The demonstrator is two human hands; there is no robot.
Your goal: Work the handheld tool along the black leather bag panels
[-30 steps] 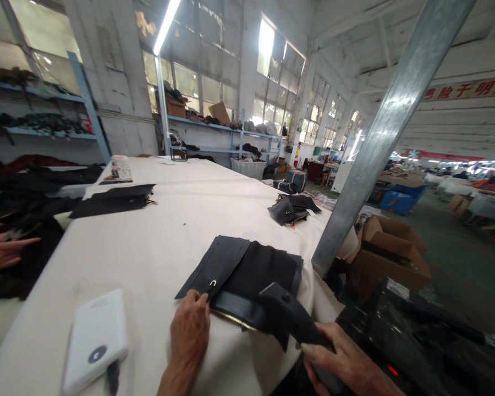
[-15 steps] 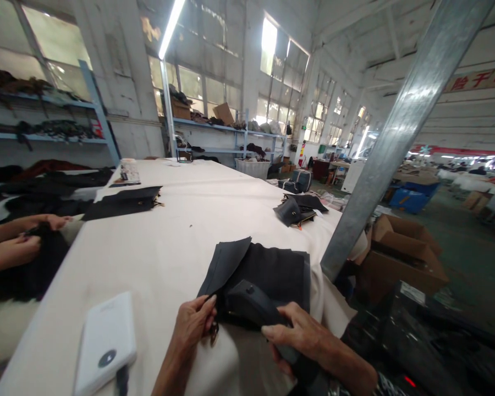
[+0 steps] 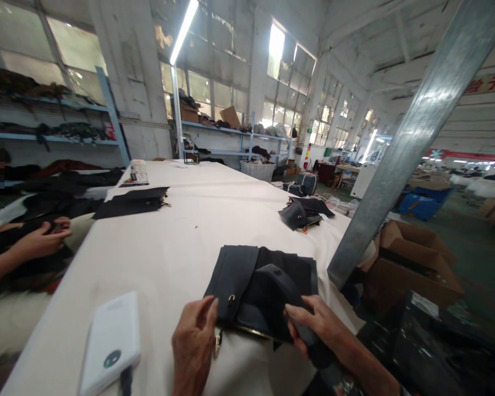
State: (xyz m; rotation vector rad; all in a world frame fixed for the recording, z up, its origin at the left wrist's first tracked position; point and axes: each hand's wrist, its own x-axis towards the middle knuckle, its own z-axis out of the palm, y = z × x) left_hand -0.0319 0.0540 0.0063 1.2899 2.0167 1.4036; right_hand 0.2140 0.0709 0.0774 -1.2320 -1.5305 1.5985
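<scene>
Black bag pieces point(image 3: 268, 286) pinched by both hands point(image 3: 196, 338); red wall characters point(image 3: 484, 83) unreadable.

Dark fabric bag piece point(image 3: 264, 280), lying flat near the front edge of the white counter point(image 3: 169, 242); one narrow panel folded over at left (small metal ring on it), a brass zipper along its near edge.

Red signs point(image 3: 484, 83) are hung on the white wall at the far right. One mark on them can be read: 于. The rest is cut off or too small to be read. No words can be read on the table's things.
</scene>
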